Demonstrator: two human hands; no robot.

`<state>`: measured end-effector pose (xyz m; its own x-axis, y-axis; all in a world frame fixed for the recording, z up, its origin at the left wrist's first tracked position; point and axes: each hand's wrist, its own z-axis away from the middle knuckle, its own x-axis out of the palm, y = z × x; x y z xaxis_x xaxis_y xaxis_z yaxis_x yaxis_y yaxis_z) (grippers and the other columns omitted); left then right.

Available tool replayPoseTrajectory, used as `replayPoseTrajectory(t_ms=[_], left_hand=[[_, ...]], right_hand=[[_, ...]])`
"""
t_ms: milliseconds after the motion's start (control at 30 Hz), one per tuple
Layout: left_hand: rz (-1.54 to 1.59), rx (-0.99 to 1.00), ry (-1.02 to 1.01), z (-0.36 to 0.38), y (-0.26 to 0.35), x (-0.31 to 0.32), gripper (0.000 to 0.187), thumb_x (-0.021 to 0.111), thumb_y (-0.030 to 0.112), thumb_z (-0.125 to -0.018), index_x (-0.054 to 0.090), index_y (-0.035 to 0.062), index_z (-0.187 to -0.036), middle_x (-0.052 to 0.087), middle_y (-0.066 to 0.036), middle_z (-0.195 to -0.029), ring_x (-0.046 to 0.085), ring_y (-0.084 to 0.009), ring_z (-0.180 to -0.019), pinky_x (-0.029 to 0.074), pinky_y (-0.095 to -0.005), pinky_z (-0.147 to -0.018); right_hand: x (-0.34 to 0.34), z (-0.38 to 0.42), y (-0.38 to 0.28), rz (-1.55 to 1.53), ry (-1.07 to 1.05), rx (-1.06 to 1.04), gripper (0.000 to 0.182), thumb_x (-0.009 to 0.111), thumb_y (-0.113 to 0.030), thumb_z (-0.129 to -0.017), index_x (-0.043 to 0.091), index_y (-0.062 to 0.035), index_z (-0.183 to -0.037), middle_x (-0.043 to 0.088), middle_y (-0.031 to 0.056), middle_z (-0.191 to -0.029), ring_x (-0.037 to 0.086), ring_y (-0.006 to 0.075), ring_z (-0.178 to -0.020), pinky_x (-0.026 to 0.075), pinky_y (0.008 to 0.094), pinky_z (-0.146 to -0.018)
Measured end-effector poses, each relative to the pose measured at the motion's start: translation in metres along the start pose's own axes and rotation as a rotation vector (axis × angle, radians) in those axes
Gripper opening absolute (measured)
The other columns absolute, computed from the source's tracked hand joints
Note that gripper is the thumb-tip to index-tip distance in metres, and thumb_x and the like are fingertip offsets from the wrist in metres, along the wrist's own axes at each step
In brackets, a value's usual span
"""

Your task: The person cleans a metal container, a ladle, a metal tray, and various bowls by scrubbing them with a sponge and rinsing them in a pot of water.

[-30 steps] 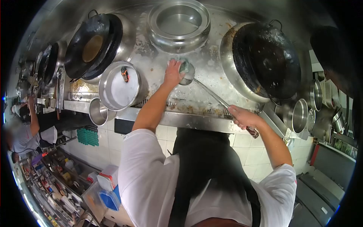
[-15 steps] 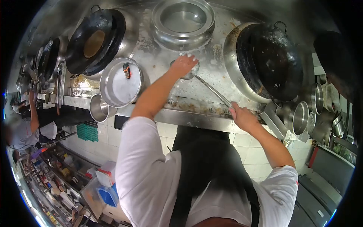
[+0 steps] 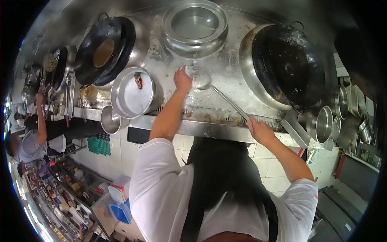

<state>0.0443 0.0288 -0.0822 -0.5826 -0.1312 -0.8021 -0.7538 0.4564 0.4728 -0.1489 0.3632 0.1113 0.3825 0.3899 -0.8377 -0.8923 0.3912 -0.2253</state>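
Note:
My right hand (image 3: 260, 130) is wrapped round the end of the long handle of a metal ladle (image 3: 230, 101). The ladle's round bowl rests low over the wet steel stovetop (image 3: 225, 72) in front of me. Just left of the bowl, my left hand (image 3: 183, 79) is closed on a small pale wad (image 3: 191, 71), like a scrubbing pad or cloth, at the bowl's upper left edge. Part of the wad is hidden by my fingers.
A round steel pot (image 3: 195, 40) of liquid stands behind the ladle. Black woks sit at left (image 3: 86, 60) and right (image 3: 288, 68). A shallow metal pan (image 3: 133, 97) holds a black-and-orange item (image 3: 138, 80). Another person (image 3: 32, 141) works at far left.
My left hand has slid left off the ladle's bowl, and the pale wad now shows in it. My right hand keeps its hold on the handle. The view has shifted slightly.

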Motion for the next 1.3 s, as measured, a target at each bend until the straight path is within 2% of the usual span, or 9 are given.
replayPoseTrajectory(t_ms=[200,600,800,900,1100,1133,1167,1233,1300], left_hand=[[-0.281,1.109,-0.563,-0.029,0.066,-0.023,0.035,0.05,0.011,-0.084,0.063,0.0167,-0.116,0.061,-0.011,-0.117,0.063,-0.0312,-0.096,0.049,-0.0435,-0.084],[0.149,-0.207,-0.556,-0.036,0.004,-0.008,0.061,0.078,0.043,-0.067,0.064,0.0059,-0.113,0.067,-0.018,-0.102,0.062,-0.0341,-0.101,0.05,-0.0426,-0.084],[0.064,-0.541,-0.039,0.028,-0.004,0.047,0.058,0.076,0.042,-0.072,0.063,-0.0059,-0.102,0.064,-0.027,-0.097,0.062,-0.0369,-0.095,0.049,-0.0434,-0.086],[0.557,-0.936,-0.048,0.044,0.0,0.065,0.052,0.075,0.038,-0.074,0.063,-0.002,-0.105,0.066,-0.021,-0.098,0.063,-0.0325,-0.093,0.05,-0.0409,-0.085],[0.979,-0.81,-0.112,0.076,-0.059,0.186,0.043,0.075,0.029,-0.075,0.063,0.0055,-0.108,0.068,-0.008,-0.099,0.064,-0.0249,-0.091,0.052,-0.0371,-0.081],[0.908,-0.779,-0.095,0.073,-0.064,0.187,0.042,0.075,0.027,-0.074,0.063,0.0063,-0.109,0.069,-0.008,-0.099,0.065,-0.0242,-0.092,0.052,-0.0368,-0.081],[0.829,-0.742,-0.087,0.072,-0.073,0.183,0.042,0.075,0.025,-0.073,0.063,0.0072,-0.109,0.069,-0.007,-0.1,0.065,-0.0235,-0.092,0.052,-0.0365,-0.08],[0.557,-0.733,-0.123,0.034,-0.033,0.088,0.044,0.077,0.022,-0.071,0.063,0.0074,-0.11,0.069,-0.009,-0.099,0.066,-0.0255,-0.094,0.052,-0.0371,-0.08],[0.461,-0.654,-0.23,0.003,0.006,-0.025,0.047,0.078,0.02,-0.069,0.062,0.0077,-0.111,0.07,-0.011,-0.099,0.066,-0.0274,-0.095,0.052,-0.0376,-0.081]], right_hand=[[-0.041,-0.01,-0.014,0.201,-0.08,-0.021,0.039,0.039,-0.038,-0.1,0.043,-0.0052,-0.12,0.064,0.0236,-0.073,0.065,0.0452,-0.071,0.054,0.0518,-0.064],[0.02,-0.008,0.014,-0.272,-0.117,0.094,0.035,0.053,-0.031,-0.094,0.044,-0.0071,-0.119,0.061,0.0314,-0.084,0.06,0.0485,-0.088,0.048,0.0531,-0.079],[0.075,0.0,0.008,-0.463,-0.121,0.063,0.033,0.055,-0.027,-0.092,0.045,-0.0032,-0.112,0.06,0.0287,-0.087,0.059,0.0465,-0.086,0.046,0.049,-0.074],[0.052,0.002,-0.001,-0.499,-0.145,0.064,0.034,0.056,-0.025,-0.092,0.045,-0.0036,-0.115,0.06,0.0282,-0.088,0.059,0.0461,-0.085,0.046,0.0478,-0.075],[0.094,-0.026,-0.008,-0.508,0.202,-0.271,0.044,0.054,-0.018,-0.091,0.039,-0.0041,-0.13,0.06,0.0194,-0.077,0.062,0.034,-0.072,0.048,0.0438,-0.065],[0.047,-0.022,-0.026,-0.692,-0.269,0.005,0.056,0.054,-0.018,-0.091,0.031,-0.0005,-0.139,0.056,0.0127,-0.074,0.058,0.0215,-0.062,0.048,0.0374,-0.057],[0.021,-0.015,-0.032,-0.721,-0.325,0.051,0.056,0.054,-0.018,-0.091,0.031,-0.0003,-0.139,0.055,0.0114,-0.074,0.056,0.0187,-0.06,0.047,0.0356,-0.055],[-0.008,-0.01,-0.037,-0.784,-0.413,0.139,0.058,0.055,-0.019,-0.091,0.031,0.0,-0.14,0.052,0.0087,-0.073,0.052,0.0131,-0.058,0.045,0.0318,-0.052],[0.009,-0.009,0.002,-0.531,-0.268,-0.017,0.05,0.054,-0.017,-0.088,0.037,-0.003,-0.133,0.058,0.0186,-0.083,0.058,0.0292,-0.072,0.047,0.0413,-0.065]])
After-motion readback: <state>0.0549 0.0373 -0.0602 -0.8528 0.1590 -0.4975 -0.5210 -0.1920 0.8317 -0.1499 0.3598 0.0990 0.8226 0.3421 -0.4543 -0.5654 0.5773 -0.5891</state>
